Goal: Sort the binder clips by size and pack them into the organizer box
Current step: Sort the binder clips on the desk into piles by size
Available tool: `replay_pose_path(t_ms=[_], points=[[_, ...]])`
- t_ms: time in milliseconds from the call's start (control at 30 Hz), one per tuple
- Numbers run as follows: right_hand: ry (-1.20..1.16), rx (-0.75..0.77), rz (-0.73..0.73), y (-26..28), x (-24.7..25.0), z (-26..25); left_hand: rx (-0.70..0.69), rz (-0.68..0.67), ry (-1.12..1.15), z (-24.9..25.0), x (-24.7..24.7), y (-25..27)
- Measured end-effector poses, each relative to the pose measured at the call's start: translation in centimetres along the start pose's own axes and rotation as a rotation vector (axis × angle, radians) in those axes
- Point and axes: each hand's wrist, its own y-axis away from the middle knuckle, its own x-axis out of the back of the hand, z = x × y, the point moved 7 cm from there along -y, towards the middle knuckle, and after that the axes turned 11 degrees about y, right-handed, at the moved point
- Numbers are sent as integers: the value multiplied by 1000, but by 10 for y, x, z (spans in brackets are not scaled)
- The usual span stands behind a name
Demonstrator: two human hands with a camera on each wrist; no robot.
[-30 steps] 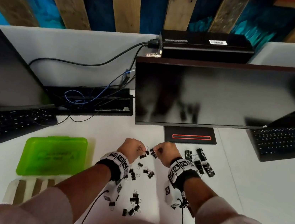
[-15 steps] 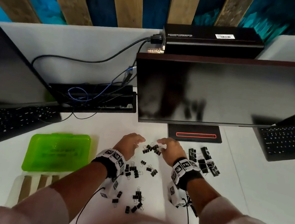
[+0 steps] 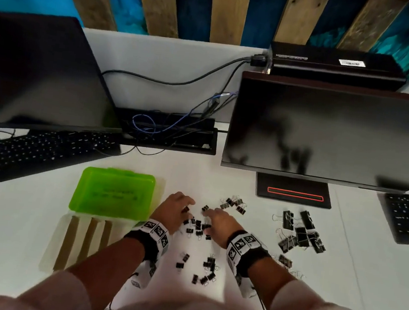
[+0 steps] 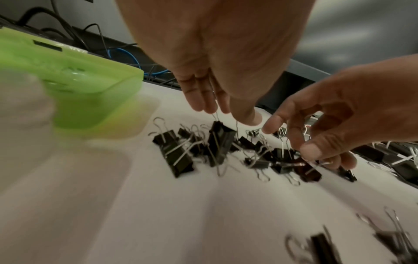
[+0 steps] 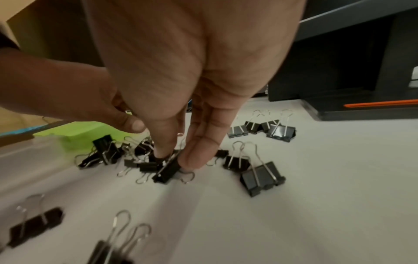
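Stage: sorting under way; no clip can be seen packed.
Left hand (image 3: 175,209): low over the middle cluster of small binder clips (image 3: 197,227); fingers extended downward, tips at a wire handle in the left wrist view. No closed grip evident.
Right hand (image 3: 216,224): thumb and fingers pinched on one small clip (image 5: 168,169) in the same cluster, which touches the surface (image 3: 376,279).
Sorted groups: large clips (image 3: 300,232) piled to the right; a small group (image 3: 234,205) farther away; loose clips (image 3: 206,268) nearer the person.
Organizer box (image 3: 76,244): left, clear, divided; its green lid (image 3: 113,192) is raised behind it.
Handling: judged light, rigid steel, stiff springs; wire handles swing and tangle. Best taken by the black body, or lifted by a handle loop.
Risk: neighbours may snag and lift together.
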Motion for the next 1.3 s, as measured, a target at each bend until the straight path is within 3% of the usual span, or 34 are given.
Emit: replay_pose_path(t_ms=[167,600,767,933,1100,1300], points=[[9,9,43,5,-7,-4,2,-121,-16,-6,-15,17],[-200,29,195,20,27,9,-45,-46,34,3,-12,15],[-171,-58,245,12,48,31,-37,-99,62,2,-18,13],[-89,-66,230,-1,52,33,-91,-130,15,2,-24,12],[-57,-177,245,-6,64,65,-115,-161,-18,5,-24,12],[-25,-141,184,-8,52,66,-210,-255,-83,19,-35,17]])
